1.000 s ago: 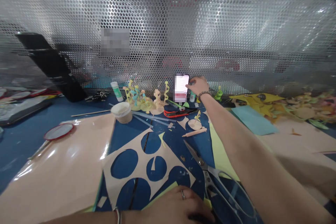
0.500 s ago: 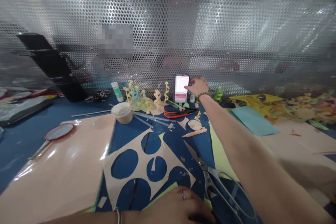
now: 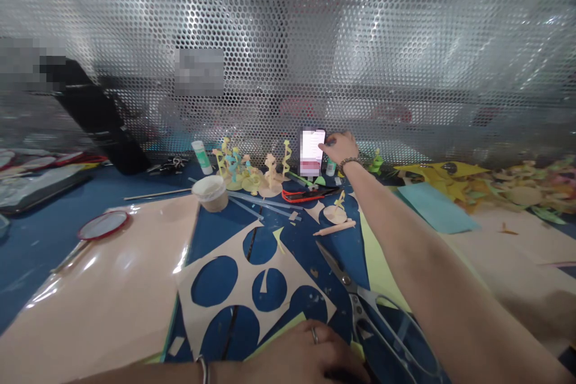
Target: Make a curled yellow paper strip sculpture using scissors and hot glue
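My right hand [image 3: 342, 147] reaches to the back of the table, beside a lit phone [image 3: 311, 153] that stands upright against the perforated metal wall. Its thumb is stretched out over the screen's right edge; the other fingers are bent and partly apart, not wrapped round the phone. At the bottom edge, my left hand [image 3: 310, 354], with a ring, lies over pale yellow-green paper [image 3: 283, 335]; its fingertips are cut off or hidden. Large metal scissors [image 3: 355, 299] lie just right of it. Ahead is a pale paper sheet [image 3: 240, 297] with several round holes.
Small twisted paper figures [image 3: 234, 165] stand behind a white tub [image 3: 210, 194] and a glue stick [image 3: 202, 157]. An orange-and-black cutter [image 3: 306, 195] lies below the phone. Plastic-wrapped paper [image 3: 117, 276] with a round red-rimmed object [image 3: 103, 225] is left; blue paper [image 3: 436, 207] is right.
My right thumb has shifted slightly right and up at the phone's edge. My left hand stays where it was. The view has moved very slightly.
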The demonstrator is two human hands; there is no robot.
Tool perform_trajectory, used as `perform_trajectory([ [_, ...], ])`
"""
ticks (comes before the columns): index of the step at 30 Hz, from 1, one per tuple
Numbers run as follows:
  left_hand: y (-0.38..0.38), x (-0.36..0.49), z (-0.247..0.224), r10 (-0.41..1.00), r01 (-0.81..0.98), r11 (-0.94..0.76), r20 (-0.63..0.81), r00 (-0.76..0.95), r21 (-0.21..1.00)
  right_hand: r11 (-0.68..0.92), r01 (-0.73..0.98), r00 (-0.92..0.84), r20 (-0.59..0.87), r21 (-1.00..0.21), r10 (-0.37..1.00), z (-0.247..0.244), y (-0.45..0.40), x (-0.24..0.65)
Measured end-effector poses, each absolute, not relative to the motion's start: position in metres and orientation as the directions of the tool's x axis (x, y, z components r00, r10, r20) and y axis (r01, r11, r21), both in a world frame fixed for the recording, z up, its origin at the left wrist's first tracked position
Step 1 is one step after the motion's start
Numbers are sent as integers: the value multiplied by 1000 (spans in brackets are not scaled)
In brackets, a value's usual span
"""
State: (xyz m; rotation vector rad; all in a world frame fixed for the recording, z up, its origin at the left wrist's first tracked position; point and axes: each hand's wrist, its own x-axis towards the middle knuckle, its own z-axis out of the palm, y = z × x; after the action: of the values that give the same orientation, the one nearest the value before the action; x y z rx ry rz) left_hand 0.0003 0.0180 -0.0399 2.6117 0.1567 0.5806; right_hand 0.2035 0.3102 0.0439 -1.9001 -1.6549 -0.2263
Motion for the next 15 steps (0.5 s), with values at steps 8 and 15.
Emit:
perform_trajectory([
  [8,13,-2,-31,272,47,-849,360,892,526,-27,942,200,499,-333,843,43,311,204],
  [15,18,2,-36,242,29,-832,316,917,555,-9,946,180,504,-323,845,43,308,206],
])
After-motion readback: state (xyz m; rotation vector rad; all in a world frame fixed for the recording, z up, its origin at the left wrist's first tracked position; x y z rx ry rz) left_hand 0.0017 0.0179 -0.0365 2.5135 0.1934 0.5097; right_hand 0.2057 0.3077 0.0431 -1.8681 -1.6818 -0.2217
